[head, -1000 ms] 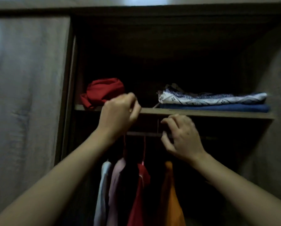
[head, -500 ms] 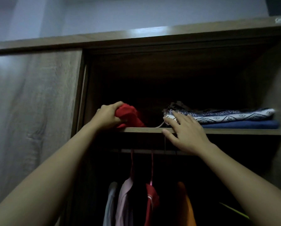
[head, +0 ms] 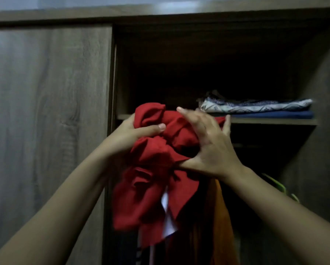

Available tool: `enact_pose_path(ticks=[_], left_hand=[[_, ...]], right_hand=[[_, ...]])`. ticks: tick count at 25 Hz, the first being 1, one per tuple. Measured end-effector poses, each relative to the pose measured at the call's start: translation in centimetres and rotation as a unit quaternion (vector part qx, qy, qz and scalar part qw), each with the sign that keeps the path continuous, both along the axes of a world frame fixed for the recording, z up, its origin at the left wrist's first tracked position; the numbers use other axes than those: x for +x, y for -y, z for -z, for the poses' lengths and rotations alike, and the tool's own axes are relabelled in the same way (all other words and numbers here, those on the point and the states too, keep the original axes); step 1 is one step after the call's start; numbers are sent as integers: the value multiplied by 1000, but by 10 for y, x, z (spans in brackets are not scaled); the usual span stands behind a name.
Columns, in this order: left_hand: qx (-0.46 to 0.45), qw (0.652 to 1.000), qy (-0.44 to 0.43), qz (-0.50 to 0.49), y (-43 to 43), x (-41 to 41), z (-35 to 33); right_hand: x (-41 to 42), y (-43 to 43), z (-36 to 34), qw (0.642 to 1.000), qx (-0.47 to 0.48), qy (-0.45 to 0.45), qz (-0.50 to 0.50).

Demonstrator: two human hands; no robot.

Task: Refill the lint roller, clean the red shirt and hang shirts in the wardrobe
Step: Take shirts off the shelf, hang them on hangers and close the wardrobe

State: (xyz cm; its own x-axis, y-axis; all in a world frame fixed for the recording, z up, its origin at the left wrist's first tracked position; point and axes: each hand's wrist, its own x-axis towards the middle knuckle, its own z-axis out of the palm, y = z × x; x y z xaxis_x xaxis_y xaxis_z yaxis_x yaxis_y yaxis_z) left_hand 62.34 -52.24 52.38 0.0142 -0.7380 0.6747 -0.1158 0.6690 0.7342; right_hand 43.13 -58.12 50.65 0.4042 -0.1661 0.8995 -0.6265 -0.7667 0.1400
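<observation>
Dim wood-grain wardrobe [head: 49, 111] panels framed the scene, where the left hand [head: 133, 134] gripped the bunched red shirt [head: 156, 169] by its upper left while the right hand [head: 212, 148] clutched its right side, holding it up before the open compartment. Behind hung an orange garment [head: 221, 217]. Farther back, folded patterned cloth [head: 256, 106] lay on the shelf [head: 275, 121].

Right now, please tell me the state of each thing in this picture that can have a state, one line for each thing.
red shirt: crumpled, off the shelf, held by both hands
left hand: closed on the shirt
right hand: gripping the shirt, fingers spread
wardrobe: open
patterned cloth: folded, lying on the blue one
blue cloth: folded, on the shelf
orange garment: hanging
</observation>
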Motion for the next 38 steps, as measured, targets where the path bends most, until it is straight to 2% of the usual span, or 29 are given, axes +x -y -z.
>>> enact_pose_path(ticks=[2,5,9,10,12,14,16,21,23,25,27,29,30,32,34,36,38], left_hand=[[123,992,-27,15,3,1,27],[266,955,-97,88,8,5,76],[307,903,-236,186,-1,12,141],[310,900,-236,194,-8,10,159],[325,917,-169,159,-20,-1,187],[313,935,-127,106,-20,-16,202],[266,952,-140,66,-33,-22,208],[171,973,-81,131,-60,-37,214],[148,969,-108,165,-62,-32,212],[135,973,-132,134,-58,-29,210],[136,964,-214,78,-54,-22,206],[119,947,-295,34,-52,-14,202],[123,948,-292,5,-50,-12,204],[150,961,-229,-25,-49,-15,215],[228,952,-198,57,-60,-35,238],[269,949,-74,145,-78,-57,266],[222,962,21,155,-86,-67,290]], right_hand=[[1,-10,22,997,67,-14,17],[1,-15,62,970,244,15,4],[-9,-17,84,938,313,151,18],[-12,-17,85,929,324,179,31],[-16,-23,82,910,345,225,47],[-17,-33,82,900,351,251,57],[-16,-45,85,899,345,262,69],[-9,-71,98,906,305,264,126],[-10,-76,101,904,309,259,140],[-15,-77,104,894,338,260,136],[-21,-77,111,868,393,286,97],[-24,-76,118,828,443,341,53],[-25,-77,120,808,461,364,41],[-26,-76,119,778,482,403,23],[-25,-74,114,759,483,437,3],[-23,-71,109,756,467,460,2],[-22,-69,104,773,435,462,26]])
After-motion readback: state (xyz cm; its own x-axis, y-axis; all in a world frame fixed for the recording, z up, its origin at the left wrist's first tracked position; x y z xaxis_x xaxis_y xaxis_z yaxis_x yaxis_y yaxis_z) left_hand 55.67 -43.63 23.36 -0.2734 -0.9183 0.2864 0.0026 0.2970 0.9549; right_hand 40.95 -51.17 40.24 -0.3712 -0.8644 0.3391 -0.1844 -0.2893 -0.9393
